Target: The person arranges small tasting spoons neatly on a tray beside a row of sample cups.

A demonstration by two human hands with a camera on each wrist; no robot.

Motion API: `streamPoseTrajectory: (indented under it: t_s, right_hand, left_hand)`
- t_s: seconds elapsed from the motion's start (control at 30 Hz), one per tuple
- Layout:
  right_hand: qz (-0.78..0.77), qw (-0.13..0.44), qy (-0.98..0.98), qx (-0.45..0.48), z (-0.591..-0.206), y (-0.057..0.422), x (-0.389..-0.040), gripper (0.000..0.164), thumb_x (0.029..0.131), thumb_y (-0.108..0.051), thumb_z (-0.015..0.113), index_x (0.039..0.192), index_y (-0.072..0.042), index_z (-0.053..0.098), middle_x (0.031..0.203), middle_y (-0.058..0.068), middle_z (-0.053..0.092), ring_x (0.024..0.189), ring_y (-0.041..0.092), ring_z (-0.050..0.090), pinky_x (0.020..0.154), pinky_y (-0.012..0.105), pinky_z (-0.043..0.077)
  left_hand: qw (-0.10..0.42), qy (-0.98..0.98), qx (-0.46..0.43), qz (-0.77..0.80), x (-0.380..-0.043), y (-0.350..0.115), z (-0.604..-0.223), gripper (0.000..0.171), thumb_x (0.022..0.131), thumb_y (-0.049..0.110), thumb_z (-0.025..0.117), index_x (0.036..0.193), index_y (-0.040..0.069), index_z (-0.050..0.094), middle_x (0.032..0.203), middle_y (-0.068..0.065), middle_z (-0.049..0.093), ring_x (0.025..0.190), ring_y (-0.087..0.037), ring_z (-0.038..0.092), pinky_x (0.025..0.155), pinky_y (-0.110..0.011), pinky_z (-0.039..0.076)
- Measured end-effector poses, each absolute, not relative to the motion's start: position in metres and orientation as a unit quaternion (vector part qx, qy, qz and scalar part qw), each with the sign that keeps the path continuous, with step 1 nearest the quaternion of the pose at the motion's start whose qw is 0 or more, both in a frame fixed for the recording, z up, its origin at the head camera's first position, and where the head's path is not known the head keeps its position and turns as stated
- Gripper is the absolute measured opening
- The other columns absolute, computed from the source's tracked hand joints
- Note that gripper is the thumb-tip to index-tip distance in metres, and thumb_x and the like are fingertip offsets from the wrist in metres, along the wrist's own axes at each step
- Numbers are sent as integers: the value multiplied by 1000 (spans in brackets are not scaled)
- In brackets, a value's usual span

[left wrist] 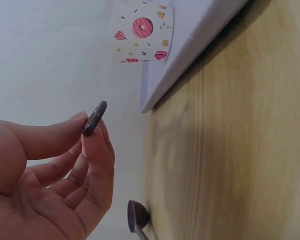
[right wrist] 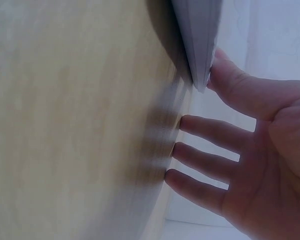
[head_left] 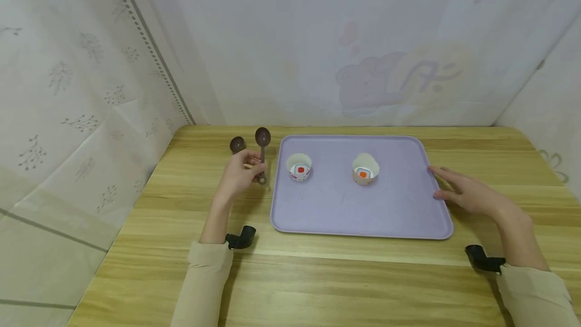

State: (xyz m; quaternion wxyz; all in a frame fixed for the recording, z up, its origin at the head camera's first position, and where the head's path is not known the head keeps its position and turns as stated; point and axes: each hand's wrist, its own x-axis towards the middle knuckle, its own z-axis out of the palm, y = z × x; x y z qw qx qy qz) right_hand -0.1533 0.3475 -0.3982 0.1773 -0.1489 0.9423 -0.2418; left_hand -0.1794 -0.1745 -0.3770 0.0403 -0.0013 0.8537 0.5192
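Note:
Between thumb and fingers, my left hand (head_left: 237, 174) pinches the handle of a dark brown measuring spoon (head_left: 263, 137), its bowl pointing away from me. The handle's ringed end (left wrist: 95, 118) shows in the left wrist view. Behind that hand lies a second brown measuring spoon (head_left: 237, 144), its handle hidden in the head view. My right hand (head_left: 476, 193) rests at the right edge of a lilac tray (head_left: 327, 218), thumb against the rim, fingers fairly straight and spread. The right wrist view shows several fingertips (right wrist: 174, 175) down at the wooden tabletop.
Two paper baking cups stand on the tray: a white patterned one (head_left: 299, 176) at the left and a tan one (head_left: 363, 180) near the middle. Each has a coloured mark inside. Cloth curtains (head_left: 272, 64) hang behind the wooden table (head_left: 340, 286) and at the sides.

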Motion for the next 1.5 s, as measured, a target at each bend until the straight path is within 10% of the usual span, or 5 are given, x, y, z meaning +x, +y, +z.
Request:
streamPoseTrajectory:
  t_s: [1.5]
  right_hand:
    - [-230, 167, 947, -153, -398, 349, -153, 72, 103, -31, 59, 158, 1, 24, 153, 44, 17, 135, 66, 21, 103, 76, 23]
  left_hand:
    - [38, 804, 31, 592, -169, -149, -349, 29, 95, 2, 69, 122, -6, 61, 103, -17, 61, 77, -21, 64, 69, -31, 59]
